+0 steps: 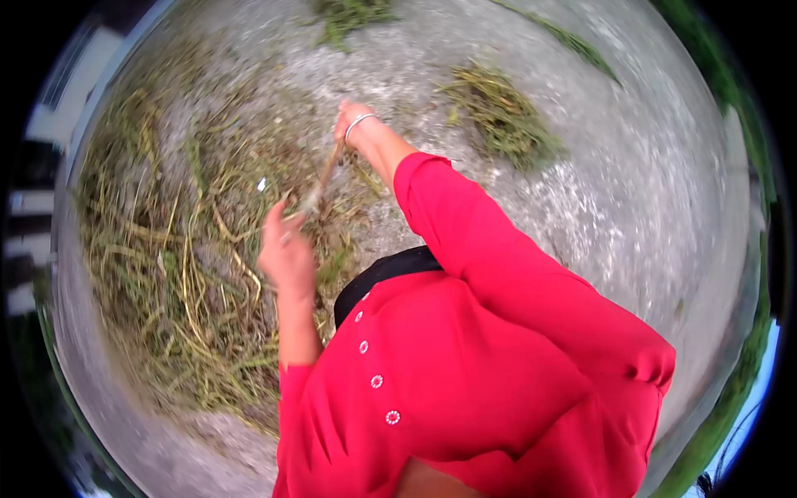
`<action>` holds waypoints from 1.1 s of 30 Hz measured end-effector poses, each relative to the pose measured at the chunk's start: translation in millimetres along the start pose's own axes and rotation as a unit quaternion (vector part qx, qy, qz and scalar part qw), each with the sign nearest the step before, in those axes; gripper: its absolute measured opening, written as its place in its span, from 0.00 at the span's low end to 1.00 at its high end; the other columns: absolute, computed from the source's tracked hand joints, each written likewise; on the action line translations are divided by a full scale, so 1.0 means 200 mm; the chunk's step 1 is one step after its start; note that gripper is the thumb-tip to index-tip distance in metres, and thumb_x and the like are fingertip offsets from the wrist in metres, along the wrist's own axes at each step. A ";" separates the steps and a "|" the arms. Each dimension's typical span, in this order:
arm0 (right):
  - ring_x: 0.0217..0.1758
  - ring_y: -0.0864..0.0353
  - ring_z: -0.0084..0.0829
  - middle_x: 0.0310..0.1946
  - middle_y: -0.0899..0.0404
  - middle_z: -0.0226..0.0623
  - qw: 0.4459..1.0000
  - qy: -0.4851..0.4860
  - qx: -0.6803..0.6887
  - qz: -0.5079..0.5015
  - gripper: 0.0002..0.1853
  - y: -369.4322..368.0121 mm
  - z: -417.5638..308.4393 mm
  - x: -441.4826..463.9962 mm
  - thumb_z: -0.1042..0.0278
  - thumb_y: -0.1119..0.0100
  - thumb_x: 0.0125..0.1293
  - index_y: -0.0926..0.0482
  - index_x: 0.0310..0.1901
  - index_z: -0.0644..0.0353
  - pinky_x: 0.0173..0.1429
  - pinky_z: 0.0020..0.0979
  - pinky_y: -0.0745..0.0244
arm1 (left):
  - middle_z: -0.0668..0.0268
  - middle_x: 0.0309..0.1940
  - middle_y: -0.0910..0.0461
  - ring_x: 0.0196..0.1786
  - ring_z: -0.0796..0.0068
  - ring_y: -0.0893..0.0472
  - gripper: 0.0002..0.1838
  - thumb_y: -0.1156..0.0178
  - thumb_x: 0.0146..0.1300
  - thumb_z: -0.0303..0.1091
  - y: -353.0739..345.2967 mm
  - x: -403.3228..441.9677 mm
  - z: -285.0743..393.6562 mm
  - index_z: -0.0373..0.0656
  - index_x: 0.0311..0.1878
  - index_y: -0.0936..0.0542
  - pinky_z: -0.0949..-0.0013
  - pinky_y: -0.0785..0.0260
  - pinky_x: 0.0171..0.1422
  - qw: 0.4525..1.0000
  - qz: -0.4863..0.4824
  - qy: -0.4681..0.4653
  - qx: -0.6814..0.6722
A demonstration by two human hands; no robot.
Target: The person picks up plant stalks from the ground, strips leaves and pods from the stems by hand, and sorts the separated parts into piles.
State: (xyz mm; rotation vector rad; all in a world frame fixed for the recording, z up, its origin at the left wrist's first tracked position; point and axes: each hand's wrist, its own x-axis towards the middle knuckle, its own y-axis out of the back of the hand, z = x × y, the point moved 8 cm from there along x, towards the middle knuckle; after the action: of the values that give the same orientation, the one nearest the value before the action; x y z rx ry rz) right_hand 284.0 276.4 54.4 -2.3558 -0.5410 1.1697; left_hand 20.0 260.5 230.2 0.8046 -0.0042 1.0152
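Observation:
My right hand (pixel 353 123), with a bracelet at the wrist, is closed around one end of a brown wooden stick (pixel 330 168). The stick slants down toward my left hand, and its lower end is blurred. Below that end, my left hand (pixel 288 253) is held with its fingers apart and a ring on one of them; it too is smeared by motion. I cannot see it gripping anything. Beneath both hands lies a wide spread of cut green and yellowish plant stalks (pixel 187 282).
A smaller bundle of stalks (pixel 506 116) lies on the grey ground (pixel 614 191) to the right. Another green clump (pixel 349 18) is at the top, with a long sprig (pixel 573 43) beside it. A small white scrap (pixel 261 184) rests among the stalks.

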 end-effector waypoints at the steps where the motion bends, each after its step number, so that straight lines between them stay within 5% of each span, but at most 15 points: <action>1: 0.08 0.45 0.23 0.12 0.45 0.29 0.996 0.025 0.075 0.031 0.15 0.18 -0.18 0.07 0.55 0.56 0.68 0.39 0.31 0.58 0.14 0.29 0.45 | 0.62 0.29 0.19 0.25 0.77 0.23 0.20 0.51 0.56 0.22 0.07 -0.01 -0.04 0.42 0.54 0.28 0.75 0.29 0.32 0.999 0.024 -0.020 0.008; 3: 0.09 0.44 0.25 0.12 0.46 0.30 0.967 0.077 0.221 0.096 0.15 0.69 -0.55 0.14 0.55 0.55 0.67 0.39 0.30 0.58 0.13 0.31 0.44 | 0.61 0.28 0.21 0.21 0.83 0.27 0.16 0.55 0.67 0.36 0.29 -0.03 -0.13 0.42 0.56 0.32 0.82 0.37 0.20 0.987 0.098 0.106 0.070; 6: 0.07 0.43 0.25 0.10 0.44 0.29 0.972 0.212 0.065 0.077 0.16 1.13 -0.95 -0.18 0.54 0.51 0.65 0.39 0.29 0.57 0.09 0.32 0.45 | 0.73 0.15 0.35 0.14 0.89 0.43 0.15 0.56 0.68 0.37 0.36 -0.08 -0.07 0.42 0.55 0.33 0.81 0.48 0.14 0.957 0.158 0.195 -0.147; 9: 0.06 0.39 0.24 0.12 0.37 0.30 0.929 0.317 -0.075 0.174 0.17 1.60 -1.05 -0.54 0.54 0.47 0.63 0.37 0.31 0.58 0.07 0.28 0.45 | 0.73 0.15 0.36 0.15 0.87 0.42 0.12 0.53 0.67 0.36 0.27 -0.09 0.14 0.41 0.48 0.27 0.82 0.48 0.18 0.942 0.226 0.219 -0.116; 10: 0.10 0.34 0.26 0.13 0.35 0.33 0.915 0.328 -0.106 0.212 0.18 1.73 -1.06 -0.73 0.52 0.45 0.61 0.35 0.31 0.60 0.13 0.31 0.38 | 0.72 0.14 0.36 0.15 0.87 0.43 0.12 0.52 0.67 0.37 0.23 -0.04 0.08 0.40 0.47 0.27 0.81 0.50 0.18 0.951 0.198 0.184 -0.148; 12: 0.25 0.28 0.44 0.20 0.28 0.46 0.778 0.430 -0.271 0.370 0.19 2.09 -1.01 -0.92 0.51 0.44 0.58 0.31 0.30 0.61 0.33 0.38 0.32 | 0.74 0.12 0.41 0.15 0.86 0.45 0.13 0.52 0.67 0.37 0.06 0.00 0.21 0.38 0.46 0.27 0.79 0.53 0.18 0.948 0.182 0.170 -0.196; 13: 0.26 0.28 0.51 0.23 0.26 0.50 0.770 0.433 -0.275 0.379 0.19 2.22 -0.96 -1.02 0.50 0.45 0.59 0.31 0.31 0.60 0.34 0.39 0.31 | 0.74 0.12 0.44 0.16 0.86 0.46 0.13 0.52 0.67 0.37 -0.03 0.01 0.29 0.37 0.46 0.26 0.79 0.54 0.19 0.947 0.166 0.158 -0.226; 19: 0.32 0.23 0.51 0.29 0.23 0.51 0.746 0.234 -0.264 0.565 0.19 3.16 -0.63 -1.73 0.49 0.47 0.59 0.28 0.38 0.60 0.38 0.44 0.30 | 0.75 0.12 0.49 0.14 0.83 0.50 0.14 0.58 0.70 0.34 -0.46 0.06 0.70 0.34 0.41 0.26 0.77 0.55 0.18 0.927 0.127 0.117 -0.333; 22: 0.33 0.24 0.48 0.30 0.23 0.47 0.650 0.165 -0.279 0.687 0.19 3.75 -0.34 -2.10 0.50 0.47 0.59 0.27 0.39 0.59 0.38 0.44 0.31 | 0.75 0.11 0.49 0.14 0.83 0.50 0.16 0.61 0.70 0.37 -0.62 0.04 0.88 0.35 0.41 0.27 0.76 0.52 0.18 0.909 0.143 0.163 -0.356; 23: 0.33 0.25 0.45 0.30 0.24 0.46 0.617 0.259 -0.300 0.680 0.19 3.96 -0.23 -2.20 0.51 0.47 0.60 0.28 0.41 0.59 0.39 0.42 0.31 | 0.75 0.11 0.48 0.14 0.83 0.49 0.16 0.62 0.71 0.38 -0.64 0.07 0.90 0.35 0.40 0.28 0.76 0.50 0.17 0.907 0.131 0.158 -0.369; 25: 0.34 0.24 0.42 0.31 0.23 0.42 0.620 0.226 -0.207 0.723 0.20 4.11 -0.11 -2.53 0.49 0.46 0.60 0.27 0.41 0.60 0.40 0.39 0.31 | 0.75 0.11 0.49 0.14 0.83 0.49 0.15 0.61 0.70 0.40 -0.71 0.16 0.87 0.38 0.41 0.29 0.76 0.50 0.18 0.876 0.095 0.141 -0.452; 27: 0.48 0.26 0.45 0.46 0.27 0.51 0.535 0.061 -0.345 0.769 0.34 4.31 0.02 -2.73 0.44 0.41 0.54 0.33 0.57 0.59 0.53 0.38 0.32 | 0.74 0.11 0.49 0.14 0.82 0.50 0.15 0.59 0.70 0.41 -0.76 0.17 0.88 0.40 0.39 0.29 0.76 0.52 0.18 0.853 0.078 0.150 -0.494; 29: 0.59 0.35 0.48 0.56 0.35 0.54 0.555 -0.191 -0.369 0.721 0.41 4.05 -0.07 -2.83 0.44 0.37 0.50 0.40 0.63 0.55 0.60 0.42 0.39 | 0.74 0.12 0.50 0.15 0.80 0.50 0.15 0.60 0.70 0.40 -0.80 0.27 0.73 0.40 0.39 0.29 0.75 0.52 0.19 0.814 0.015 0.153 -0.560; 32: 0.64 0.42 0.48 0.60 0.39 0.51 0.490 -0.030 -0.619 0.614 0.41 3.98 -0.35 -2.48 0.46 0.34 0.46 0.38 0.62 0.49 0.62 0.47 0.43 | 0.74 0.13 0.49 0.15 0.79 0.50 0.16 0.61 0.70 0.41 -0.92 0.26 0.73 0.39 0.40 0.30 0.75 0.51 0.21 0.750 -0.027 0.185 -0.634; 33: 0.65 0.43 0.45 0.61 0.41 0.48 0.484 0.072 -0.628 0.605 0.42 3.70 -0.57 -2.37 0.50 0.31 0.42 0.37 0.61 0.47 0.63 0.50 0.46 | 0.74 0.13 0.49 0.16 0.79 0.49 0.16 0.62 0.70 0.41 -0.97 0.26 0.73 0.38 0.40 0.30 0.75 0.51 0.21 0.732 -0.062 0.194 -0.650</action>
State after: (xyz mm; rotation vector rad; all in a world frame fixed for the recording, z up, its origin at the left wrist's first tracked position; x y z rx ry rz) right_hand 216.4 -605.3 8.2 -4.3748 1.0699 0.9787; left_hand 246.2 159.3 238.6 -0.7057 -0.2755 0.7728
